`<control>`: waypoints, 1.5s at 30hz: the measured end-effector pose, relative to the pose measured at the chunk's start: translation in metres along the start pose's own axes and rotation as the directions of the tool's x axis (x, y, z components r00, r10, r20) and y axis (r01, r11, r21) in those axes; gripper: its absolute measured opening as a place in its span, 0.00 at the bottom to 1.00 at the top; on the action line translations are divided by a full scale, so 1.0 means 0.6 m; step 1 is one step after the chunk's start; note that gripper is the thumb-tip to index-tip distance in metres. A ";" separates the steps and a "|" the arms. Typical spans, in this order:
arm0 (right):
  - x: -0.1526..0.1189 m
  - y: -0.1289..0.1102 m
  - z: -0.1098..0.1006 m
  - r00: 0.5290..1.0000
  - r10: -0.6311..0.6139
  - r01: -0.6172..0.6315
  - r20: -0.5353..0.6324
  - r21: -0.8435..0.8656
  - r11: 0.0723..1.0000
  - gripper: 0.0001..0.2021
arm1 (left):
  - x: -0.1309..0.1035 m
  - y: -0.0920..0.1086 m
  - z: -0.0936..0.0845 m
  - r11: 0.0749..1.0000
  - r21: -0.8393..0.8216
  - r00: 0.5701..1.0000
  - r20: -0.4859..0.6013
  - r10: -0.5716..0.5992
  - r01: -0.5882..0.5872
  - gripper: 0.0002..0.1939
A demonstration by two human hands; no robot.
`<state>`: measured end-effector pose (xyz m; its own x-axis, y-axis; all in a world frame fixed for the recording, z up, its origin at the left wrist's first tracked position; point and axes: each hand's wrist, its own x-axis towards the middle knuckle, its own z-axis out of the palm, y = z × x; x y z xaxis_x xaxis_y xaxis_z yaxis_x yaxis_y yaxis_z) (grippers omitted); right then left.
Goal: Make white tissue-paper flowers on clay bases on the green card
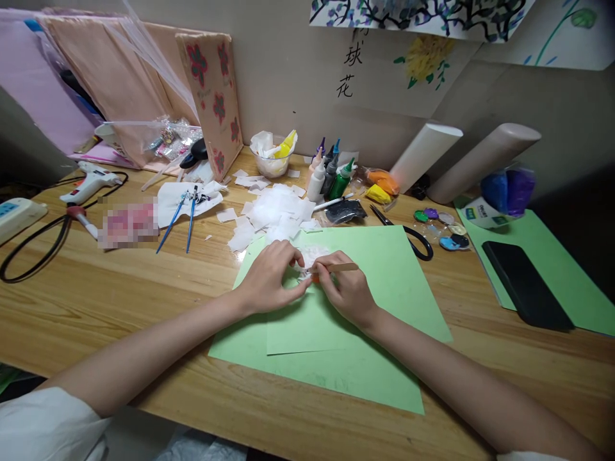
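Note:
My right hand (pixel 346 289) pinches a flat wooden craft stick (pixel 344 267), its tip pointing left at a small white crumpled piece (pixel 314 255). The piece looks like paper or tissue; I cannot tell its exact kind. My left hand (pixel 273 276) curves round its left side, forefinger and thumb gripping its near edge. A bit of orange (pixel 315 278) shows between the hands, partly hidden by my fingers. Beneath lie green paper sheets (pixel 317 371), one on top of another. Just behind the left hand is a heap of torn white paper (pixel 278 210).
Black-handled scissors (pixel 419 244) lie right of the sheets, near small paint pots (pixel 449 242). Glue and paint bottles (pixel 329 176) stand behind. A black phone-like slab (pixel 526 285) rests at right. Blue brushes (pixel 191 224) and a glue gun (pixel 89 182) are on the left.

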<state>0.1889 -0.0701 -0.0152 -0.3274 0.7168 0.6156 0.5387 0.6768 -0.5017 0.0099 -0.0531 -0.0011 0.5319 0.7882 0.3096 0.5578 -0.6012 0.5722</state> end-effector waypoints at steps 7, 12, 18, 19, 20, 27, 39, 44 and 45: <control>-0.005 0.001 -0.006 0.992 0.002 0.007 -0.125 0.072 0.997 0.08 | 0.002 -0.006 0.007 0.998 0.063 1.000 0.001 -0.015 0.015 0.05; -0.009 -0.001 -0.010 0.983 -0.126 0.135 -0.137 0.061 0.989 0.09 | 0.004 -0.011 0.006 0.999 -0.006 0.999 -0.001 -0.040 0.040 0.03; -0.008 -0.003 -0.012 0.982 -0.141 0.145 -0.127 0.026 0.989 0.09 | 0.004 -0.012 0.009 0.998 -0.028 0.999 -0.001 -0.047 0.047 0.02; -0.009 -0.002 -0.012 0.981 -0.138 0.142 -0.136 0.021 0.990 0.09 | 0.004 -0.012 0.009 0.998 -0.030 0.999 -0.002 -0.048 0.048 0.02; -0.009 -0.002 -0.012 0.980 -0.138 0.142 -0.141 0.017 0.990 0.09 | 0.004 -0.012 0.008 0.998 -0.032 0.999 -0.002 -0.049 0.049 0.02; -0.008 0.000 -0.010 0.989 -0.114 0.116 -0.092 0.014 0.993 0.08 | 0.004 -0.012 0.007 0.998 -0.031 0.999 0.007 -0.053 0.053 0.02; -0.001 -0.002 -0.004 0.993 -0.103 0.101 -0.050 -0.038 0.994 0.08 | 0.004 -0.011 0.006 0.998 -0.032 0.999 0.007 -0.046 0.046 0.02; 0.002 0.001 0.003 0.999 -0.028 0.027 -0.044 -0.043 0.999 0.06 | 0.003 -0.011 0.007 0.998 -0.039 0.999 0.002 -0.051 0.051 0.02; 0.002 0.001 0.004 0.999 -0.016 0.014 -0.042 -0.043 0.999 0.05 | 0.003 -0.011 0.006 0.998 -0.031 0.998 -0.006 -0.055 0.055 0.02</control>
<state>0.1870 -0.0681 -0.0162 -0.3033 0.6983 0.6483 0.5666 0.6792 -0.4665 0.0092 -0.0480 -0.0070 0.4966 0.8209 0.2819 0.5661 -0.5525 0.6117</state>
